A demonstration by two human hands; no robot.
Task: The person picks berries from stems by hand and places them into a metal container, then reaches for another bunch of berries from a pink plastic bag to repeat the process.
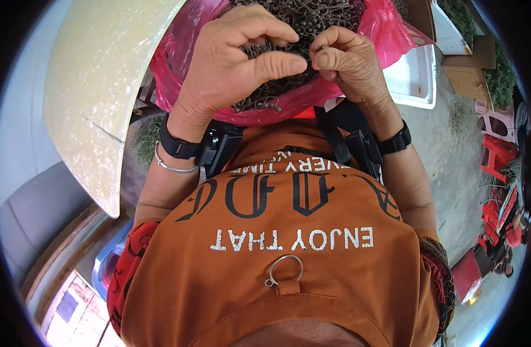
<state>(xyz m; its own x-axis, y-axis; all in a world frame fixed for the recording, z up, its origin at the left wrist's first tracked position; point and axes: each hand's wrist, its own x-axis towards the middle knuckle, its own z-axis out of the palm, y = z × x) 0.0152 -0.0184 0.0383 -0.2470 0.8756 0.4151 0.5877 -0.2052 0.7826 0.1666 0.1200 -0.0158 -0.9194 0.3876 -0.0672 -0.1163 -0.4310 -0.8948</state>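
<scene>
Dark stems point(320, 18) are spread beneath the parted left grip point(234, 55); just right of it, a bit point(322, 48) is seemingly pinched by the right grip point(351, 62).

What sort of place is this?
Probably a workshop or storeroom handling plants, though I can't be sure. A pink plastic bag holds thin dark stems, leafy green sprigs sit by a cardboard box, and the floor looks like bare concrete.

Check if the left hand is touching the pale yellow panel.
Apart. The head view shows a strip of pink plastic bag between the left hand and the edge of the pale yellow panel.
</scene>
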